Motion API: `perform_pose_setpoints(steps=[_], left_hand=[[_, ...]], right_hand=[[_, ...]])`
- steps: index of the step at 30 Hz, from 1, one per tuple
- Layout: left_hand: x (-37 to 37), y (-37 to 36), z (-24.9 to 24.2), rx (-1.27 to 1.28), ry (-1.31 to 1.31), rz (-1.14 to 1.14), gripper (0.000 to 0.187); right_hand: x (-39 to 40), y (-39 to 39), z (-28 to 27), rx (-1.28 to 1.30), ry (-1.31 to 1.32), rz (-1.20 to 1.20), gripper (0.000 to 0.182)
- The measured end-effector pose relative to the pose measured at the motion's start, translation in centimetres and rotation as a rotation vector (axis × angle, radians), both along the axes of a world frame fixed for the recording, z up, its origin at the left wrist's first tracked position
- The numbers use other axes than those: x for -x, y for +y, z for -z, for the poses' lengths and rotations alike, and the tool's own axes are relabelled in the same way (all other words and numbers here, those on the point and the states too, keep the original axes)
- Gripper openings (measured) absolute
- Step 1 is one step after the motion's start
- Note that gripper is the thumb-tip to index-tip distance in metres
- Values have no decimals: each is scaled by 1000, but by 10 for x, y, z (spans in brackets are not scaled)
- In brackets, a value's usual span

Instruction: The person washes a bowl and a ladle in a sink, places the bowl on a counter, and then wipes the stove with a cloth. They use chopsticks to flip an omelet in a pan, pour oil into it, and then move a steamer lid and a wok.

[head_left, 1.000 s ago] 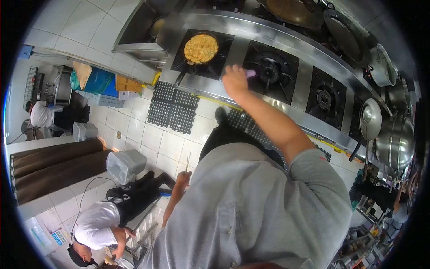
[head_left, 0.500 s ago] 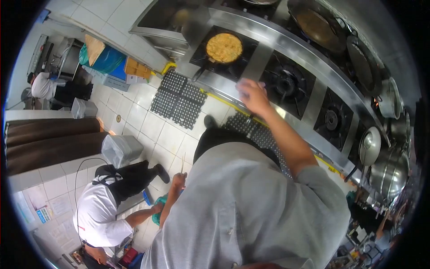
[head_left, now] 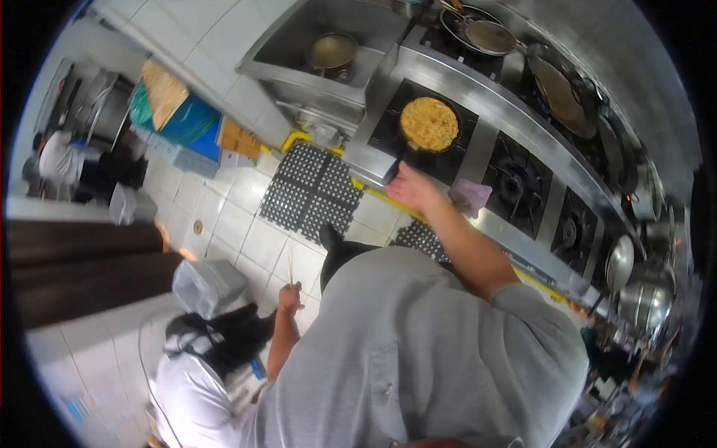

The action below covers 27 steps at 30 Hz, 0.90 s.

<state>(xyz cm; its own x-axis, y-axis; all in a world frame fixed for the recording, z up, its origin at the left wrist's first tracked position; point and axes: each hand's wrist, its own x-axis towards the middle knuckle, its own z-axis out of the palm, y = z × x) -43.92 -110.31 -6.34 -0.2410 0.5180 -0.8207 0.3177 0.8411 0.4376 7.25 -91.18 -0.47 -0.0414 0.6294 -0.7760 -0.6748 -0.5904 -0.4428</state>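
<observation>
A round golden-yellow omelette (head_left: 429, 124) fills a dark frying pan (head_left: 423, 148) on the nearest left burner. The pan's black handle (head_left: 392, 172) points toward me over the stove's front edge. My right hand (head_left: 411, 187) is at the end of this handle, fingers stretched out; whether they touch it is hard to tell. Beside my right wrist, a crumpled pinkish-purple cloth (head_left: 472, 197) rests on the stove's edge. Low at my left side, my left hand (head_left: 290, 297) is closed around thin light-coloured sticks (head_left: 290, 267), resembling chopsticks.
More burners (head_left: 515, 183) run to the right. Dark pans (head_left: 556, 93) line the back, with metal pots (head_left: 644, 299) at far right. A sink-like basin (head_left: 299, 45) holds another pan. Behind my left hand, a co-worker in white (head_left: 190, 392) stands near a lined bin (head_left: 208, 285).
My right hand has moved to the pan handle, and the cloth that was by it lies on the stove edge. The view has shifted left. My left hand still holds the sticks.
</observation>
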Motion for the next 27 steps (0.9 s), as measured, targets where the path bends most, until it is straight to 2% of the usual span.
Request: perform_pose_setpoints(steps=[2, 3, 4, 5, 6, 7, 8, 9, 10, 11, 13, 14, 16, 17, 19, 20, 21, 22, 23, 25, 26, 27], left_hand=[[36, 37, -1, -23, -37, 55, 40], [54, 55, 1, -66, -69, 60, 41], [69, 70, -2, -154, 7, 219, 41], [108, 77, 30, -193, -59, 364, 41], [120, 92, 18, -98, -24, 387, 40], [139, 107, 14, -9, 19, 409, 39], [150, 122, 12, -2, 19, 432, 39], [181, 127, 35, 1, -30, 508, 39], [209, 140, 51, 2, -79, 587, 39], [223, 165, 50, 7, -78, 613, 39], [238, 213, 46, -162, 259, 1549, 37], [239, 231, 45, -164, 258, 1571, 37], [211, 275, 19, 170, 164, 375, 35], [200, 303, 14, 167, 164, 394, 35], [183, 358, 1, 180, 92, 413, 32], [173, 382, -5, 176, 92, 422, 32], [159, 400, -10, 70, 73, 438, 33], [150, 418, -15, -35, 57, 456, 34], [146, 437, -24, -138, 49, 481, 35], [137, 477, -32, -106, 51, 483, 33], [133, 492, -35, -122, 25, 480, 35], [133, 501, -36, -131, -4, 477, 36]], right_hand=[[3, 20, 22, -236, 403, 39, 44], [14, 18, 16, -229, 384, 93, 44], [30, 23, 3, -179, 185, 282, 38], [43, 26, -8, -118, -12, 456, 32], [51, 26, -11, -104, -88, 366, 26], [47, 29, -10, -94, -93, 388, 26], [35, 31, -12, -84, -169, 288, 24], [32, 32, -13, -71, -241, 184, 23], [40, 33, -12, -5, -289, 406, 26], [44, 33, -11, 2, -288, 431, 26], [49, 29, -8, -1, -131, 197, 28], [50, 29, -6, -72, -278, 284, 31], [63, 33, -39, -46, -254, 264, 30], [68, 37, -53, -24, -225, 224, 29], [69, 42, -41, -24, -174, 321, 33], [70, 44, -38, -17, -287, 292, 34], [69, 47, -38, -8, -405, 255, 34], [77, 53, -59, -2, -211, 284, 34], [78, 53, -50, 1, -204, 297, 34], [83, 65, -44, 16, -437, 487, 27], [86, 65, -43, 14, -444, 344, 28], [93, 67, -43, 26, -445, 364, 28]])
